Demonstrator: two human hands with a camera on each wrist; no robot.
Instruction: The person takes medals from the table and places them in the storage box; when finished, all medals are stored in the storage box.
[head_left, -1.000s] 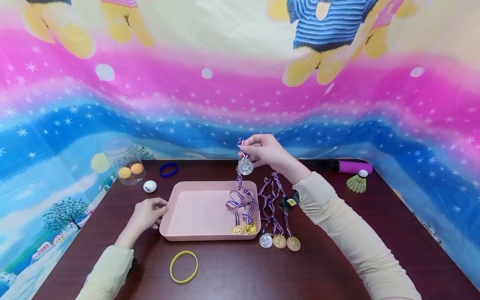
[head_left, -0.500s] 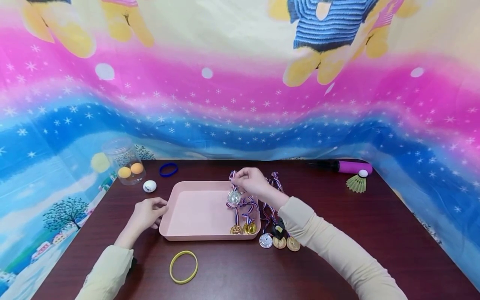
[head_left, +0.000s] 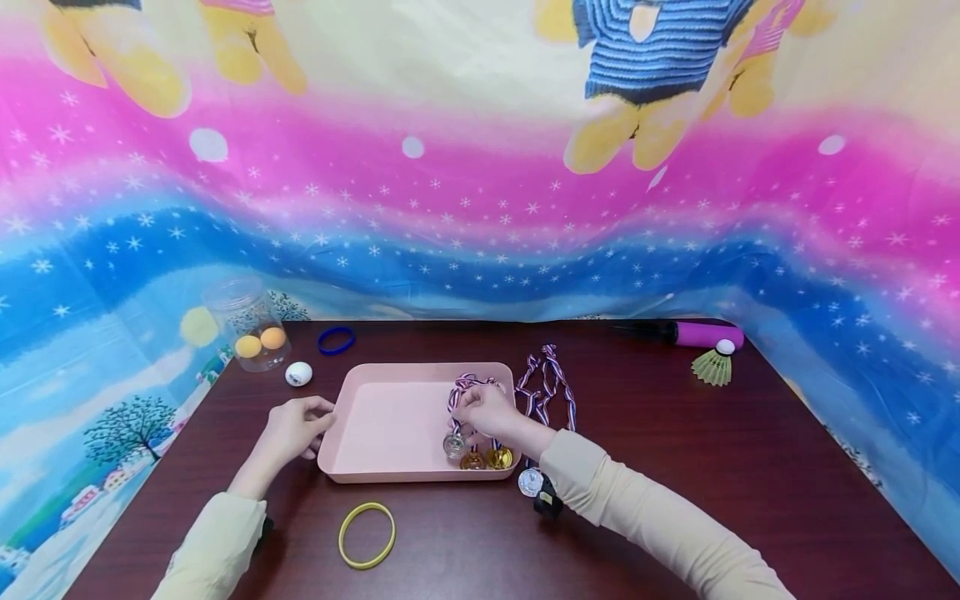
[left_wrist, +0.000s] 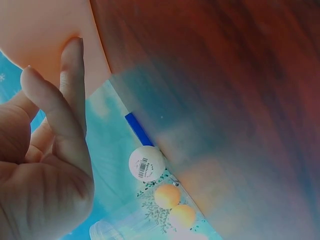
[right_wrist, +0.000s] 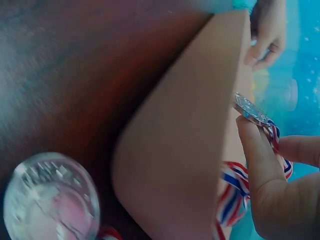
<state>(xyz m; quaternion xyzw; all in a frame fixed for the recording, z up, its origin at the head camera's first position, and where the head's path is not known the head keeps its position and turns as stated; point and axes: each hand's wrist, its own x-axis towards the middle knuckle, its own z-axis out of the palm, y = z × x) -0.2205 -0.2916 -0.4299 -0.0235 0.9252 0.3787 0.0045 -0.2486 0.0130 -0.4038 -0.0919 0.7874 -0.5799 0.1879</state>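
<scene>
My right hand (head_left: 481,410) pinches the striped ribbon of a silver medal (head_left: 453,445), which hangs low inside the pink tray (head_left: 390,417) beside two gold medals (head_left: 486,458). In the right wrist view the silver medal (right_wrist: 251,111) shows edge-on above my fingertips (right_wrist: 252,145), over the tray (right_wrist: 185,140). My left hand (head_left: 296,425) rests against the tray's left rim, fingers loosely curled; in the left wrist view its fingers (left_wrist: 70,95) touch the tray's corner (left_wrist: 45,30). More medals (head_left: 531,481) with ribbons (head_left: 547,383) lie on the table right of the tray.
A yellow band (head_left: 367,534) lies near the front edge. A blue band (head_left: 337,340), a white ball (head_left: 298,373) and a clear jar (head_left: 250,323) with orange balls stand at the back left. A pink-handled pump (head_left: 693,334) and a shuttlecock (head_left: 713,363) sit at the back right.
My right hand has come down and toward me, lowering the silver medal from above the tray's far edge into the tray beside the gold medals. The left hand has stayed put.
</scene>
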